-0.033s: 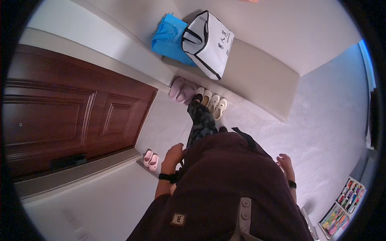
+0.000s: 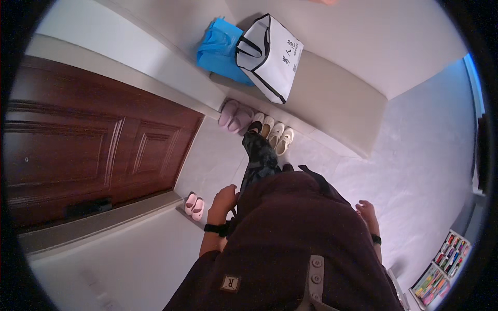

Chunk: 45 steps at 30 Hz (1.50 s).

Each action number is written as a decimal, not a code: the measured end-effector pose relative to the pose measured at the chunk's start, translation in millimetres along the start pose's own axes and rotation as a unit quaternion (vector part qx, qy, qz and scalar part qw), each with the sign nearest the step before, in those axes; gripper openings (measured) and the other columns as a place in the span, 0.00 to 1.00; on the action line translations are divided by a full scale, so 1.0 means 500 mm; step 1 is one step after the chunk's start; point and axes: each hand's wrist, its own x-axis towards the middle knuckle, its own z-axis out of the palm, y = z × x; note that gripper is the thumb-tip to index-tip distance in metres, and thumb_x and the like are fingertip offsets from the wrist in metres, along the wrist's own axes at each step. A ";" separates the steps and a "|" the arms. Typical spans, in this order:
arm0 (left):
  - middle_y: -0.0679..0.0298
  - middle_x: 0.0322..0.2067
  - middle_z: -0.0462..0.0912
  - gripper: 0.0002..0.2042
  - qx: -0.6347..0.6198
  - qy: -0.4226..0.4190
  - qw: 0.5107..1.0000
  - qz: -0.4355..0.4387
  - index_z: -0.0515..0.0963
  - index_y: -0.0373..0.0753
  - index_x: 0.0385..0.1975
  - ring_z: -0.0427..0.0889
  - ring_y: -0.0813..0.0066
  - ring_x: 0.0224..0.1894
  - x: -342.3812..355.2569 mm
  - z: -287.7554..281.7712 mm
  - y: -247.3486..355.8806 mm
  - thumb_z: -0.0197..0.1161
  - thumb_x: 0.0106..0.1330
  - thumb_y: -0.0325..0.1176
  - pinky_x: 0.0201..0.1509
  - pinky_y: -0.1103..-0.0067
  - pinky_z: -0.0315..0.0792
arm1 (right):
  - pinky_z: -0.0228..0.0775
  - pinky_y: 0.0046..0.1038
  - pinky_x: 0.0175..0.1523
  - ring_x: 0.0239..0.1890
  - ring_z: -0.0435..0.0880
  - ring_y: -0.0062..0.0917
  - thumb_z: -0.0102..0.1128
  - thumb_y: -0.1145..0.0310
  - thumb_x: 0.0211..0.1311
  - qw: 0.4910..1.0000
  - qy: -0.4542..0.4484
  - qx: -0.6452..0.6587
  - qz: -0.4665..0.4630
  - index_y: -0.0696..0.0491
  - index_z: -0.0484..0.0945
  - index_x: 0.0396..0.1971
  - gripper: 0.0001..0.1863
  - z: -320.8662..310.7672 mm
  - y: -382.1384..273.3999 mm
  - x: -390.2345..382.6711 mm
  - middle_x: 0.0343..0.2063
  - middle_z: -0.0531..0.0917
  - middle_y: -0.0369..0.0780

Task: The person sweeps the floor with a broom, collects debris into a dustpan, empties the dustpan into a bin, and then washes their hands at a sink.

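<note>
My left hand (image 2: 223, 199) hangs beside my hip, against the edge of my dark brown shirt (image 2: 295, 223). Its back shows, while its fingers are mostly hidden, so I cannot tell what they do. On the other side, my right hand (image 2: 367, 210) is held low by the shirt, fingers loosely bent with no object seen in them. A black band circles each wrist. Beyond my dark patterned trouser leg (image 2: 259, 155), white shoes (image 2: 280, 136) and mauve slippers (image 2: 234, 117) line the foot of a beige bench (image 2: 337, 85). Neither hand touches them.
On the bench stand a blue bag (image 2: 220, 52) and a white bag with black trim (image 2: 280, 65). A brown panelled door (image 2: 93, 135) is at left, with small pink shoes (image 2: 194, 206) near its frame. A rack of colourful items (image 2: 433, 284) stands at lower right.
</note>
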 end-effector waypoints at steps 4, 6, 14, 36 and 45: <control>0.49 0.36 0.76 0.15 -0.013 0.042 0.999 -0.013 0.70 0.34 0.40 0.73 0.53 0.41 -0.015 0.010 -0.003 0.54 0.56 0.37 0.44 0.66 0.68 | 0.69 0.23 0.22 0.22 0.79 0.24 0.59 0.64 0.46 0.999 -0.038 -0.032 0.010 0.64 0.70 0.42 0.24 0.010 -0.015 -0.004 0.27 0.79 0.45; 0.49 0.36 0.76 0.15 -0.041 0.050 0.997 -0.030 0.70 0.34 0.40 0.73 0.53 0.41 -0.027 0.024 -0.014 0.54 0.56 0.37 0.44 0.67 0.68 | 0.70 0.23 0.22 0.23 0.80 0.24 0.59 0.64 0.46 0.998 -0.064 0.005 0.020 0.63 0.70 0.42 0.24 0.009 -0.001 0.038 0.27 0.80 0.45; 0.48 0.35 0.76 0.17 -0.117 -0.012 0.984 -0.132 0.70 0.34 0.37 0.73 0.52 0.42 -0.116 0.162 -0.123 0.55 0.56 0.42 0.43 0.66 0.68 | 0.70 0.25 0.32 0.26 0.80 0.26 0.57 0.65 0.46 0.993 -0.028 -0.098 -0.063 0.61 0.70 0.44 0.24 -0.032 -0.196 0.119 0.24 0.80 0.44; 0.46 0.36 0.76 0.18 -0.205 -0.013 0.951 -0.230 0.71 0.34 0.38 0.73 0.51 0.43 -0.230 0.435 -0.221 0.55 0.55 0.43 0.46 0.65 0.68 | 0.70 0.28 0.39 0.34 0.79 0.28 0.59 0.62 0.48 0.875 -0.126 -0.364 -0.293 0.57 0.73 0.41 0.21 0.132 -0.511 0.159 0.28 0.80 0.45; 0.49 0.32 0.77 0.16 -0.101 0.013 0.993 -0.054 0.71 0.34 0.35 0.75 0.52 0.38 0.031 0.104 -0.374 0.55 0.56 0.41 0.42 0.67 0.69 | 0.71 0.30 0.41 0.35 0.79 0.36 0.58 0.61 0.47 0.948 -0.017 -0.239 -0.211 0.58 0.73 0.40 0.21 0.162 -0.454 0.070 0.29 0.80 0.48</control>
